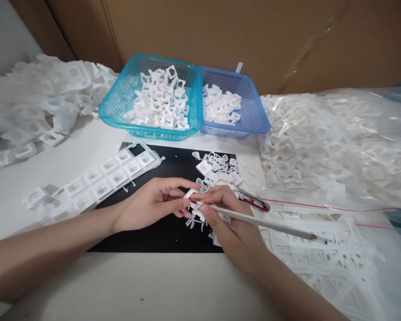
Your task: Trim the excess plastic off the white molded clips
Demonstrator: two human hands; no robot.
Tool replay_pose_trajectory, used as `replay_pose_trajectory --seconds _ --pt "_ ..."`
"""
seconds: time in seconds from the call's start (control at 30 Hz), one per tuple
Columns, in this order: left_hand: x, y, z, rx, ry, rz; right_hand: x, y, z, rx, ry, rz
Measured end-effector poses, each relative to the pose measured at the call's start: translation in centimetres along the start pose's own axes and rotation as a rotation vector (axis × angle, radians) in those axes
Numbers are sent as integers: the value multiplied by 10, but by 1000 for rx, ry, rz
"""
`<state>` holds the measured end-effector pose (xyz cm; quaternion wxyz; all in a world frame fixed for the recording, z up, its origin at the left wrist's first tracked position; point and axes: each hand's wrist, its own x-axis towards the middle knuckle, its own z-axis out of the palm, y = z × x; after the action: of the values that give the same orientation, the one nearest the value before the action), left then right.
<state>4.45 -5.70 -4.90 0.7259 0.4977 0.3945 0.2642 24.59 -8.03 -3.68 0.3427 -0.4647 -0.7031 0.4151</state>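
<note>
My left hand (143,205) is closed, pinching a small white plastic part (189,194) between thumb and fingers. In my right hand (239,234) lies a slender pale rod-shaped tool (270,226), its dark thin end pointing right. The tool's other end meets the white part, and my right fingertips press close to it too. What the working tip looks like is hidden by the fingers. Beneath both hands is a black mat (137,236). Loose white scraps (218,167), including thin rings and sticks, are heaped just beyond and under my right hand.
A teal basket (115,113) and a blue basket (254,118) hold white parts. Rows of square parts (102,189) lie left. A red-handled folding tool (259,204) rests by the scraps. Heaps of parts (60,96), a plastic bag (321,147) and white lattice frames (321,249) surround.
</note>
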Motion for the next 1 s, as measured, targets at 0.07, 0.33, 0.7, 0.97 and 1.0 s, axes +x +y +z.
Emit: replay_pose_trajectory --seconds 0.07,0.33,0.7,0.97,1.0 --pt "-1 1 -2 56 -56 24 0 0 0 2 -6 -2" --pt "-2 -1 -7 232 -145 109 -1 -2 -3 27 -23 -21" --pt "-2 -3 0 122 -70 76 1 -4 -1 -28 4 -77" --pt "-4 -3 2 142 -43 53 -4 -3 9 -140 122 -209" --pt "-4 -3 2 142 -41 55 -4 -3 10 -159 133 -236"
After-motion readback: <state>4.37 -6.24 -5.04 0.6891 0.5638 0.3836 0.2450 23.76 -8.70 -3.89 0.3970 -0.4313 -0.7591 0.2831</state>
